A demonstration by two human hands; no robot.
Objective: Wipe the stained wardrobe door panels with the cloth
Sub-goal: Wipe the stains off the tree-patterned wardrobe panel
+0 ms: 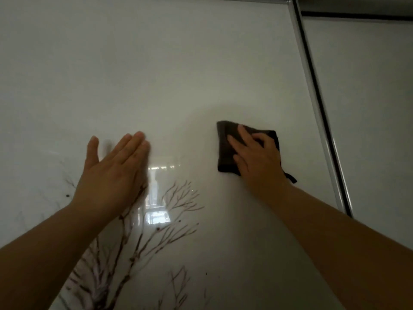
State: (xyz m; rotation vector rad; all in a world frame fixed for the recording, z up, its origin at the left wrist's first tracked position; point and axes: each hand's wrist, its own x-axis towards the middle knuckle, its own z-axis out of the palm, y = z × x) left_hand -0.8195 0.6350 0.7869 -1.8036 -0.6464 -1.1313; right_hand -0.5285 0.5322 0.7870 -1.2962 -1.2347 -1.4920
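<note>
Head view looks up a glossy white wardrobe door panel printed with brown bare branches toward 6 o'clock; the right hand presses a folded dark brown cloth flat against the panel at about 3 o'clock, its grip spread over the cloth; the left hand lies open and flat on the panel at 9 o'clock, holding nothing; a silver metal frame strip runs down at 2 o'clock.

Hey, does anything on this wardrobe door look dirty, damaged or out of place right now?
A few small dark specks dot the door panel: one left of the left hand at, others among the printed branches near and. They look like stains, not print. The right hand presses the cloth higher up, away from them. No damage shows.
</note>
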